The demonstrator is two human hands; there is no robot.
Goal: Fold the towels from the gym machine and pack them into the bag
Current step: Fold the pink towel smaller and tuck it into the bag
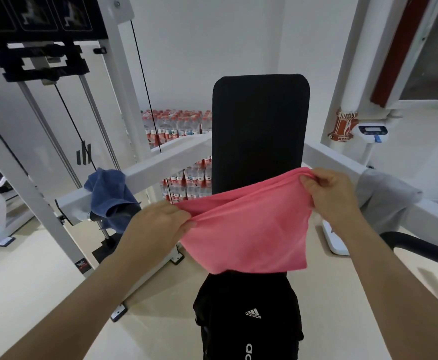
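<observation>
Head view, read left to right. A blue towel (111,197) hangs bunched over a white machine bar (160,163), to the left of the left hand and slightly above it. The left hand (158,224) grips the left upper edge of a pink towel (249,229), with its fingers curled round the gathered cloth. The pink towel spans between both hands, doubled over, its right end higher than its left and its lower edge hanging free. Behind the towel, above and between the hands, stands an upright black backrest pad (259,126). Stacked water bottles (176,126) show beyond it, above the left hand. Below the hands, between the forearms, sits a black bag (249,320) with a white logo. The towel's lower edge overlaps the bag's top in view; whether they touch cannot be told. The right hand (329,196) pinches the towel's right upper corner between thumb and fingers. A grey towel (384,198) lies draped over the white bar just right of the right hand.
</observation>
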